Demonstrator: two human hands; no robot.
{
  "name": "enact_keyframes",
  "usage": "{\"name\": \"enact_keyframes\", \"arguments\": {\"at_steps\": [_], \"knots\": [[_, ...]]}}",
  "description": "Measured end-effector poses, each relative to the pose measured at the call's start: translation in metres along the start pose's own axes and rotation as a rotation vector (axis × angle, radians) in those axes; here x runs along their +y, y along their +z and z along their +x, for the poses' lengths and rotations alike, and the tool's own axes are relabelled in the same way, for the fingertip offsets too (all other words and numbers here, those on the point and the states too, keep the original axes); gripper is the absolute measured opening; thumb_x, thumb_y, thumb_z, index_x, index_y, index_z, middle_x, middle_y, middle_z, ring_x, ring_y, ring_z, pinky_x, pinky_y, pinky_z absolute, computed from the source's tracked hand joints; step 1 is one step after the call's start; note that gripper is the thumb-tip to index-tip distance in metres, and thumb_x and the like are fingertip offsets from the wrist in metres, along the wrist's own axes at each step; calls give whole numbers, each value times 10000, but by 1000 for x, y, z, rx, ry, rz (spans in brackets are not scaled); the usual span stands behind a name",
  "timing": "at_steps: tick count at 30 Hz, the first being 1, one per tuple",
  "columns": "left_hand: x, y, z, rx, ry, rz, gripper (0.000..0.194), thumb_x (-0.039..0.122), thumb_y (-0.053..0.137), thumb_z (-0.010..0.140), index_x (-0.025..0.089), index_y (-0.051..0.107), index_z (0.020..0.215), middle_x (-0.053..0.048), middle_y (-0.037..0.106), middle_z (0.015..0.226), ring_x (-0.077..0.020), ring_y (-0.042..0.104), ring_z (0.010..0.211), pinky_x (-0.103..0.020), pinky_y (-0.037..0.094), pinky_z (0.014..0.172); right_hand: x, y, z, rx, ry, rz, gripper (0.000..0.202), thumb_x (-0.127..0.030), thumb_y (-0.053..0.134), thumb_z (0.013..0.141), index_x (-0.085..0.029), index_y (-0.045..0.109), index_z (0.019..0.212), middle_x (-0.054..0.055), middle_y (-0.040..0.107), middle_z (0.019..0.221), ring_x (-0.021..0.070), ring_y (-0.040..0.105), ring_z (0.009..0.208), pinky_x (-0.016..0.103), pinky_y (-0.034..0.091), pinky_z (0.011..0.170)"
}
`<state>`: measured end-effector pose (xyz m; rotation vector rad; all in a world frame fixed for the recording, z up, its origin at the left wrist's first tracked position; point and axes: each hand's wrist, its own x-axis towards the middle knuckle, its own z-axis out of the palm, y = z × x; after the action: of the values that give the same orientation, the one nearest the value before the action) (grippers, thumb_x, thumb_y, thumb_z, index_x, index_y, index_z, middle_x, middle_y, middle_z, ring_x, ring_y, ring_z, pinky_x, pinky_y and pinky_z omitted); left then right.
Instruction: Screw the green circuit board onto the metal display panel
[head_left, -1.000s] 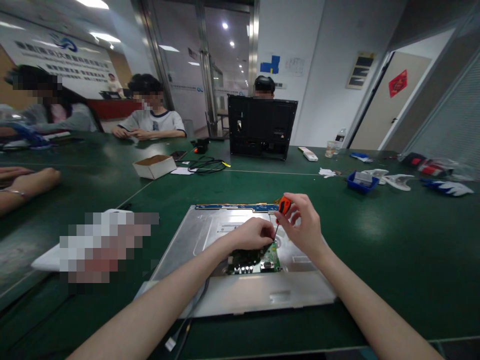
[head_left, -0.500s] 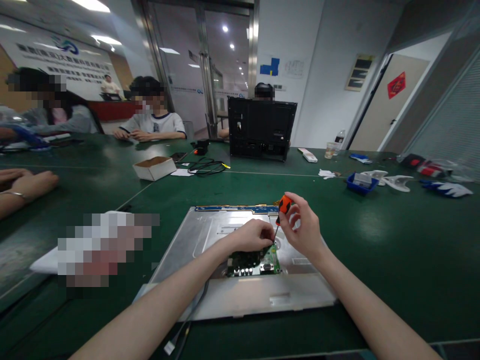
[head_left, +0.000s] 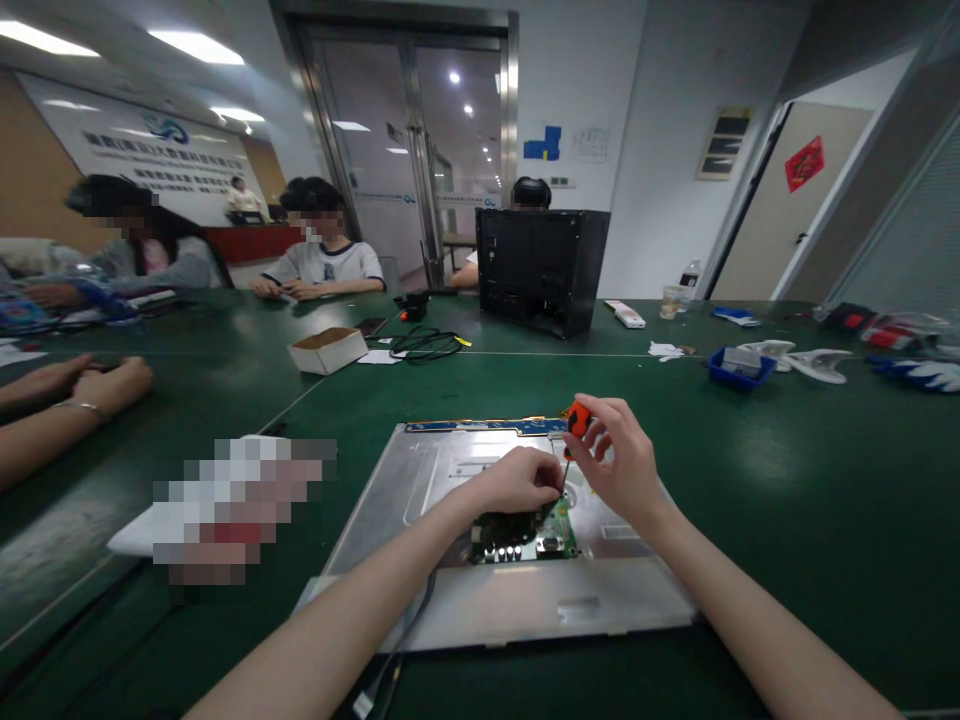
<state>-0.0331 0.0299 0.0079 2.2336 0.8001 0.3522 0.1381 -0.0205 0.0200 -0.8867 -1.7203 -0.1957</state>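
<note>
My right hand (head_left: 624,462) grips a screwdriver (head_left: 577,418) by its orange and black handle, with thumb and fingers around it. Its thin shaft points down to the upper right corner of a green circuit board (head_left: 559,528). Close to the tip, my left hand (head_left: 523,480) has its fingers pinched together at the board's edge; whatever they hold is hidden. The board sits on the silvery back of a flat display panel (head_left: 637,598), which lies on the table before me. Along the panel's far edge runs a narrow blue circuit strip (head_left: 480,426).
Cables (head_left: 420,600) trail off the panel's near left side. Beyond lie a white open box (head_left: 328,350), a coiled black cable (head_left: 431,343) and a blue tray (head_left: 741,372). Across the green table (head_left: 787,520), a person sits behind a black casing (head_left: 540,265). Another person's hands (head_left: 112,388) rest at left.
My view has shifted slightly, so the scene sits lower and further right. The black casing across the table has turned, showing its side. Both my hands stay at the board's corner.
</note>
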Motion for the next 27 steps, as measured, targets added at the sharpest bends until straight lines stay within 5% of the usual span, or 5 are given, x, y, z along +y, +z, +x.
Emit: {"name": "enact_keyframes", "arguments": {"at_steps": [14, 20, 27], "knots": [[-1, 0, -1, -4, -11, 19, 107, 67, 621, 719, 150, 679, 753, 13, 656, 702, -146, 591, 680, -222, 420, 641, -1, 2, -1, 32, 11, -23, 369, -235, 600, 937, -235, 485, 1289, -25, 586, 790, 91, 550, 506, 180, 470, 412], [0, -1, -1, -7, -14, 19, 112, 47, 621, 714, 148, 667, 727, 14, 646, 704, -146, 586, 688, -222, 426, 651, -1, 1, 0, 24, -39, -13, 359, -230, 613, 953, -272, 493, 1289, 26, 597, 979, 90, 582, 565, 189, 484, 418], [-1, 0, -1, -15, -18, 4, 106, 47, 627, 717, 146, 664, 726, 25, 628, 673, -137, 571, 659, -213, 413, 635, -3, 0, 1, 16, -1, -27, 351, -206, 566, 957, -237, 493, 1299, 34, 600, 957, 91, 584, 571, 182, 484, 425]]}}
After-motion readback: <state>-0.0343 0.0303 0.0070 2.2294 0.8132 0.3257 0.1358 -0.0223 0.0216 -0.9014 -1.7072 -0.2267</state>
